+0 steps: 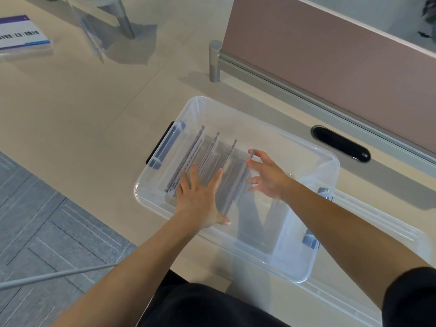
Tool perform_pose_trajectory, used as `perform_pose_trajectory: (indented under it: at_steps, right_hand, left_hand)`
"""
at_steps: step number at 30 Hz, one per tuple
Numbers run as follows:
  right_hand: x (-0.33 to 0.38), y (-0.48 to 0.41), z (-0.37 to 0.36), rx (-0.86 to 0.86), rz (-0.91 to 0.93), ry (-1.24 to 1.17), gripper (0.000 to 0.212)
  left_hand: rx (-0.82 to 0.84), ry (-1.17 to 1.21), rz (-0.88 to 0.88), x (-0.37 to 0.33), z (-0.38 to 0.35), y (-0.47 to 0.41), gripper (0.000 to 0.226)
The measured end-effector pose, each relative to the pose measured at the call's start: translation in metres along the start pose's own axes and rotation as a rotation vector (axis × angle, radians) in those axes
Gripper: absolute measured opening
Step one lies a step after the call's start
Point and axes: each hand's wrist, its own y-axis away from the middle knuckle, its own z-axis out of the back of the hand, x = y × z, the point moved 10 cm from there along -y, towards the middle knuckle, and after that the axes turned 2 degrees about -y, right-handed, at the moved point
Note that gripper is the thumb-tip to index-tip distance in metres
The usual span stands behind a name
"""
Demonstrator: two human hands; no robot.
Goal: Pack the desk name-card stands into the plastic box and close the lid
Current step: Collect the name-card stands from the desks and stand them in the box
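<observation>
A clear plastic box with grey latches stands on the beige desk in front of me. Several transparent name-card stands stand on edge in a row in its left half. My left hand lies flat, fingers spread, against the near ends of the stands. Inside the box, my right hand has its fingers apart, fingertips touching the far end of the rightmost stand. The clear lid lies on the desk under and to the right of the box.
Another name-card stand with a printed card sits at the far left of the desk, a clear upright stand beside it. A brown partition and a black cable grommet lie behind the box. The desk edge runs at left over grey carpet.
</observation>
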Motion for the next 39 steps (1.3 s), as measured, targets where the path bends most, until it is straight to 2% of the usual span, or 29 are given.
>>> perform_pose_trajectory:
  at_steps: [14,32,34,36,39]
  right_hand:
    - [0.011,-0.006,-0.010,-0.014,0.065,-0.030,0.040]
    - [0.016,0.004,-0.019,-0.018,0.101,0.022,0.043]
    - [0.020,0.008,-0.020,-0.074,0.110,0.154,0.046]
    - [0.036,0.017,-0.018,-0.172,0.166,0.497,0.056]
    - [0.074,0.047,-0.027,-0.253,0.331,0.886,0.059]
  left_hand:
    - [0.034,0.136,0.025,0.007,0.002,-0.002,0.122]
    - [0.032,0.112,0.030,0.005,0.003,-0.002,0.118]
    - [0.035,0.072,0.024,0.003,0.008,0.001,0.116]
    - [0.001,0.069,0.005,0.005,0.021,0.008,0.107]
    - [-0.160,0.260,-0.040,0.024,0.062,0.024,0.082]
